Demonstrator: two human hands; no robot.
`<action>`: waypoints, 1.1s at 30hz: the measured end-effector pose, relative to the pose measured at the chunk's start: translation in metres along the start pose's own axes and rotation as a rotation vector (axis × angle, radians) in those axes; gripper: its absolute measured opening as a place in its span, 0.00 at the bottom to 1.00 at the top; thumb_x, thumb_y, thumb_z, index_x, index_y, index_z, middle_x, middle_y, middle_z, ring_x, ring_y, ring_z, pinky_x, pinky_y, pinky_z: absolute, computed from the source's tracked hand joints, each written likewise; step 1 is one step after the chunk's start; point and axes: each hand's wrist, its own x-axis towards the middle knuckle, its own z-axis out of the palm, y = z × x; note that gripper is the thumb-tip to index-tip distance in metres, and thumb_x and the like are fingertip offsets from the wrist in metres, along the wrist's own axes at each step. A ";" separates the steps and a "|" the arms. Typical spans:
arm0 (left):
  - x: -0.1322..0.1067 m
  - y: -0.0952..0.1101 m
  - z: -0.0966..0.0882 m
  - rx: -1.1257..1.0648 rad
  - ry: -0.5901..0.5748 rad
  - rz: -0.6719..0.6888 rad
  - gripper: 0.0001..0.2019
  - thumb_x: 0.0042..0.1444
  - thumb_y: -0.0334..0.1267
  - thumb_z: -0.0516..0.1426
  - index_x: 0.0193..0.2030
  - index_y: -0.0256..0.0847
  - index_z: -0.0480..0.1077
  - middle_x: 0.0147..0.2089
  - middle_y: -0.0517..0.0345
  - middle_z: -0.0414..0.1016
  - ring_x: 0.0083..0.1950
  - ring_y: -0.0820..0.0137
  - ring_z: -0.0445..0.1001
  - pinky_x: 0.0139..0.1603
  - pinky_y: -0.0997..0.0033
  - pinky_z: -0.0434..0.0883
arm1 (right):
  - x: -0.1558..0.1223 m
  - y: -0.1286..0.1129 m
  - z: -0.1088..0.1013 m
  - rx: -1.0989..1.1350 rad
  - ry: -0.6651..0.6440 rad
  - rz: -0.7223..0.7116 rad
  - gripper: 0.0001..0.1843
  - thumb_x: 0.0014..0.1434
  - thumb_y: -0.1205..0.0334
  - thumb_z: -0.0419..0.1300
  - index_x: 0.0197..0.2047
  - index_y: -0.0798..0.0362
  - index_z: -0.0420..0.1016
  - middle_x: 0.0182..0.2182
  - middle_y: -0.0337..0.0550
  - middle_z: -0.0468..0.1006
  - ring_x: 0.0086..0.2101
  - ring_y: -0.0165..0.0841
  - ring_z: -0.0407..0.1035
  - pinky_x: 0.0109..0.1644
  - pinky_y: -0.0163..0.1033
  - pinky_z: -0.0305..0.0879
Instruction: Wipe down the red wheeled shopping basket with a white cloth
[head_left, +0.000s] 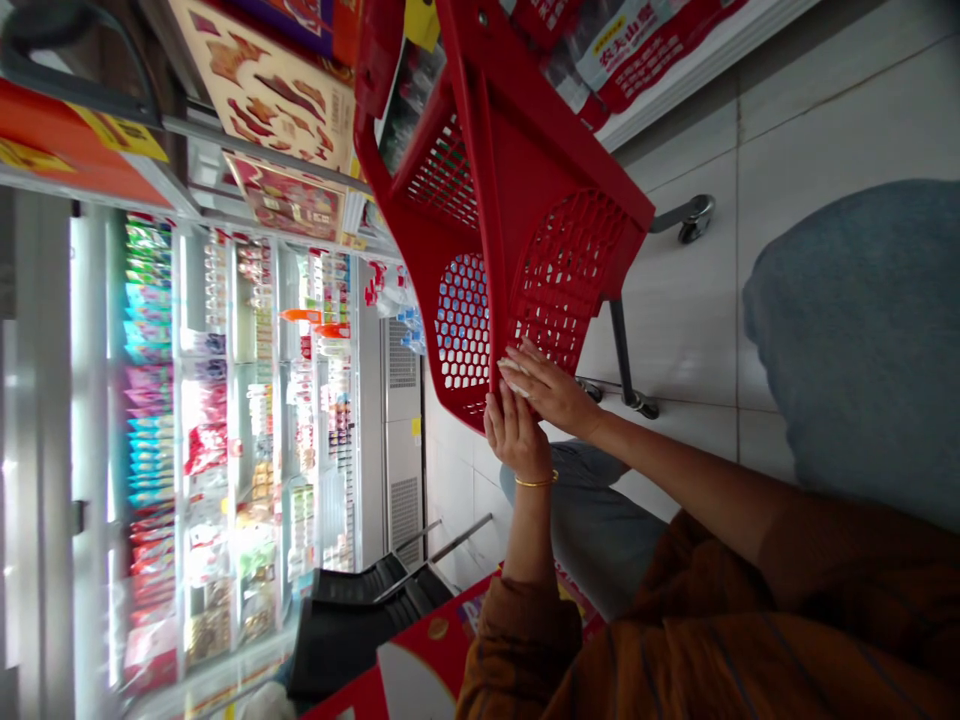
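The view is turned on its side. A red plastic shopping cart [540, 140] with perforated panels stands in front of me. My left hand [519, 435], with a gold bracelet [534, 482] on the wrist, has its fingers extended against the cart's lower edge. Close beside it, my right hand [555, 395] lies with fingers stretched out over the perforated panel near the same edge. The fingertips of both hands nearly meet. Something pale shows at the right fingers, too small to make out. Neither hand visibly grasps anything.
A lit refrigerated display [255, 400] with packaged goods fills the left. Wrapped bottles [622, 45] sit on a low shelf at the top. Boxes [270, 80] stand at upper left. Black folding chairs [352, 610] and a red box [420, 660] are below. A caster [696, 218] rests on tiled floor.
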 end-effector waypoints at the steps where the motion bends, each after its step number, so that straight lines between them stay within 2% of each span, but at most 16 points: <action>1: 0.000 0.000 -0.001 0.008 0.010 0.014 0.18 0.64 0.29 0.47 0.57 0.40 0.69 0.59 0.48 0.70 0.68 0.62 0.56 0.67 0.57 0.58 | -0.002 0.002 0.000 0.001 -0.012 -0.008 0.26 0.67 0.66 0.48 0.67 0.43 0.52 0.65 0.42 0.59 0.67 0.37 0.42 0.69 0.58 0.49; 5: 0.003 0.001 -0.003 0.039 0.029 0.044 0.20 0.63 0.27 0.45 0.58 0.40 0.68 0.59 0.49 0.70 0.68 0.63 0.55 0.67 0.58 0.58 | -0.017 0.015 0.000 -0.014 -0.051 -0.008 0.27 0.68 0.67 0.45 0.68 0.41 0.48 0.64 0.40 0.60 0.67 0.35 0.42 0.70 0.58 0.48; 11: 0.003 -0.002 -0.005 0.046 0.016 0.078 0.21 0.62 0.26 0.45 0.60 0.39 0.67 0.60 0.47 0.69 0.69 0.63 0.54 0.67 0.57 0.58 | -0.039 0.030 -0.002 -0.044 -0.066 0.066 0.26 0.69 0.67 0.43 0.68 0.41 0.49 0.66 0.40 0.57 0.68 0.35 0.40 0.69 0.58 0.46; 17: 0.013 -0.006 -0.011 0.004 -0.098 0.111 0.22 0.61 0.26 0.46 0.61 0.40 0.66 0.63 0.48 0.66 0.70 0.62 0.50 0.70 0.53 0.53 | -0.060 0.041 -0.001 -0.094 -0.004 0.141 0.26 0.68 0.69 0.44 0.66 0.43 0.55 0.67 0.42 0.54 0.68 0.38 0.38 0.69 0.56 0.49; 21: 0.024 -0.006 -0.011 -0.040 -0.173 0.147 0.23 0.58 0.28 0.49 0.61 0.36 0.65 0.61 0.47 0.68 0.70 0.59 0.51 0.70 0.51 0.51 | -0.070 0.047 -0.003 -0.121 0.054 0.139 0.27 0.66 0.72 0.46 0.66 0.42 0.55 0.67 0.43 0.53 0.67 0.38 0.41 0.69 0.57 0.49; 26: 0.030 0.002 -0.003 0.049 -0.140 0.092 0.23 0.57 0.32 0.51 0.60 0.36 0.66 0.60 0.47 0.70 0.70 0.57 0.52 0.70 0.49 0.51 | -0.062 0.043 -0.005 -0.095 0.128 0.160 0.25 0.66 0.69 0.48 0.64 0.43 0.59 0.66 0.44 0.56 0.66 0.39 0.45 0.68 0.57 0.52; 30: 0.032 0.015 0.002 0.077 -0.161 -0.022 0.22 0.58 0.33 0.51 0.60 0.38 0.67 0.62 0.48 0.68 0.71 0.54 0.50 0.70 0.44 0.47 | -0.043 0.034 -0.008 -0.112 0.160 0.165 0.23 0.67 0.68 0.48 0.63 0.44 0.60 0.66 0.44 0.55 0.67 0.39 0.41 0.69 0.58 0.49; 33: 0.035 0.022 0.006 0.062 -0.178 -0.120 0.21 0.59 0.34 0.51 0.59 0.40 0.68 0.62 0.48 0.67 0.72 0.52 0.45 0.70 0.40 0.45 | -0.022 0.025 -0.013 -0.112 0.192 0.138 0.25 0.66 0.68 0.48 0.65 0.43 0.57 0.67 0.44 0.52 0.68 0.39 0.39 0.69 0.58 0.49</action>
